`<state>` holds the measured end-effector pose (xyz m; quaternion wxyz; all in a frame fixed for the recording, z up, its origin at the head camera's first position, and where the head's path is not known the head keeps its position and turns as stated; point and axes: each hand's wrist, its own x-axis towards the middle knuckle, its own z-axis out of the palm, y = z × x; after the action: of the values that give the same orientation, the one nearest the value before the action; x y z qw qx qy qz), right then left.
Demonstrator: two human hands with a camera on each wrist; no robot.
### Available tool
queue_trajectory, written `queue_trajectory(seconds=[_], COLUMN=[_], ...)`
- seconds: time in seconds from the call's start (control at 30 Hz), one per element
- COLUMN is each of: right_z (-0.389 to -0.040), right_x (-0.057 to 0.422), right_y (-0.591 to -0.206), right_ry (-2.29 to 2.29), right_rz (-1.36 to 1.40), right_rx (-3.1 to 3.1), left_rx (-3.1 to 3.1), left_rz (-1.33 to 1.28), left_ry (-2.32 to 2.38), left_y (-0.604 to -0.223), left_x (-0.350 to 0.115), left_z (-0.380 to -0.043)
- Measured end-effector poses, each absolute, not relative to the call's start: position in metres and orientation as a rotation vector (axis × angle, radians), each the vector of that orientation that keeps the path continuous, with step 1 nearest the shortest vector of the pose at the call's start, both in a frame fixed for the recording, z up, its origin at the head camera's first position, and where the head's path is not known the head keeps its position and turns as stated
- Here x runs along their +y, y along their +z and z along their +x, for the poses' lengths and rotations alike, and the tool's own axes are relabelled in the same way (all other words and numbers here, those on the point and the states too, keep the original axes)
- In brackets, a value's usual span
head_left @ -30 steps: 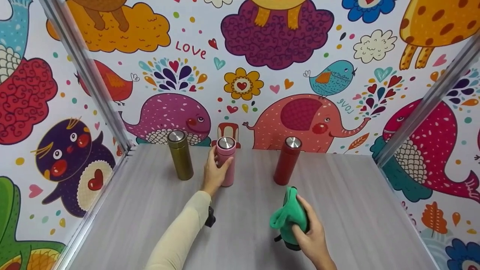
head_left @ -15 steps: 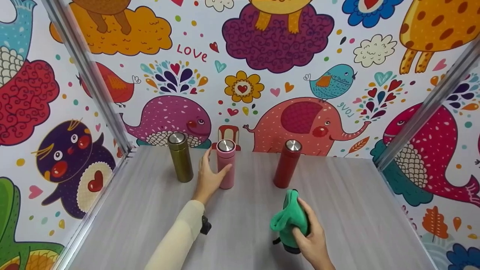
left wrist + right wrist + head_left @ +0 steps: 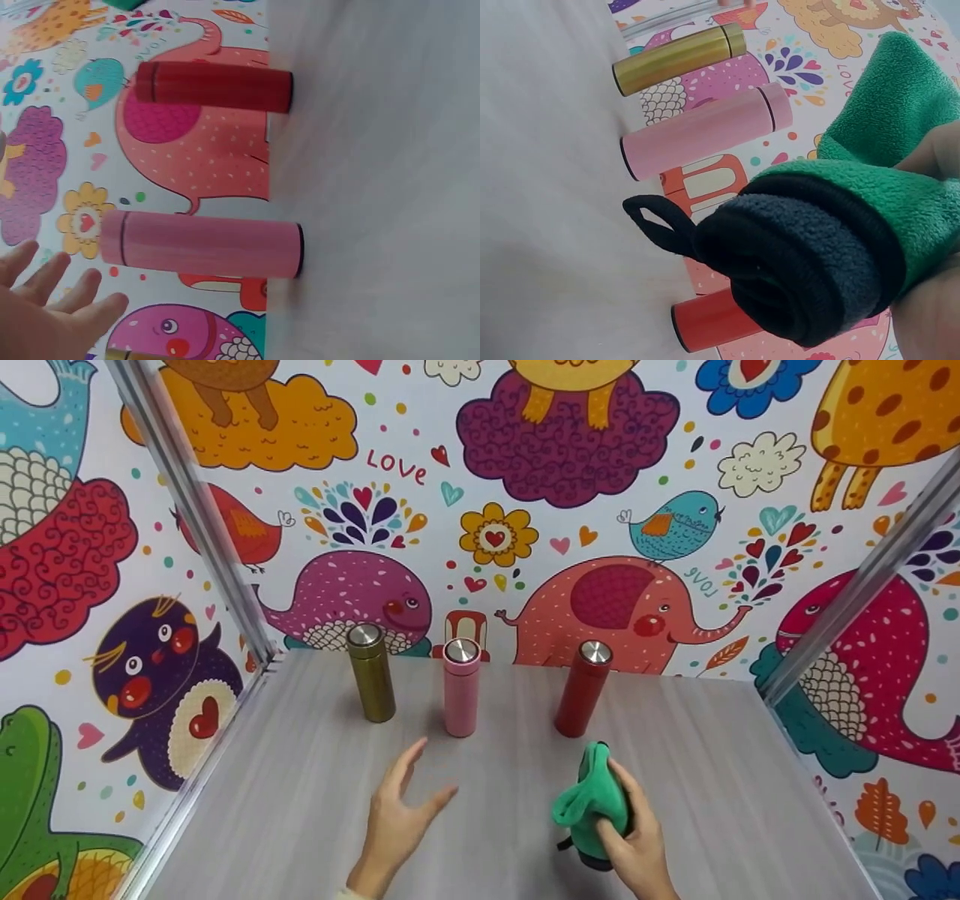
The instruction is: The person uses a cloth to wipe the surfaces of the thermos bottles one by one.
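My left hand (image 3: 397,817) is spread with nothing in it, nearer to me than the pink thermos flask (image 3: 461,690). In the left wrist view its fingertips appear beside the pink flask's cap end, with a gap between. My right hand (image 3: 637,832) grips a folded green towel (image 3: 600,802) with a dark grey inner side and a black edge; a black loop (image 3: 660,225) hangs from it. Behind the towel stands a red thermos flask (image 3: 581,690), partly hidden by the towel in the right wrist view. A gold-green thermos flask (image 3: 372,675) stands upright left of the pink one.
All the flasks stand toward the back of a grey wood-grain table (image 3: 487,810). Cartoon-printed walls rise behind and at both sides, with metal corner posts (image 3: 202,510) at left and right.
My left hand has let go of the pink flask and drawn back toward me, fingers spread. The flask stays upright. My right hand keeps the towel in nearly the same place.
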<state>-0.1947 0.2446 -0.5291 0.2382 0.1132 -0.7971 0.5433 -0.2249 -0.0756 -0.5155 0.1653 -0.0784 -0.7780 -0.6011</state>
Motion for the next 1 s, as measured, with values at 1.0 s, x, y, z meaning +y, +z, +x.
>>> queue_trajectory(seconds=[1.0], right_z=[-0.183], right_x=[0.248], right_y=[-0.529], right_ry=[1.444], right_rz=[0.235], right_rx=[-2.210], left_rx=[-2.243], left_rz=[-0.683], left_ry=[-1.728], left_y=[-0.435], left_x=[0.043], left_z=[-0.356])
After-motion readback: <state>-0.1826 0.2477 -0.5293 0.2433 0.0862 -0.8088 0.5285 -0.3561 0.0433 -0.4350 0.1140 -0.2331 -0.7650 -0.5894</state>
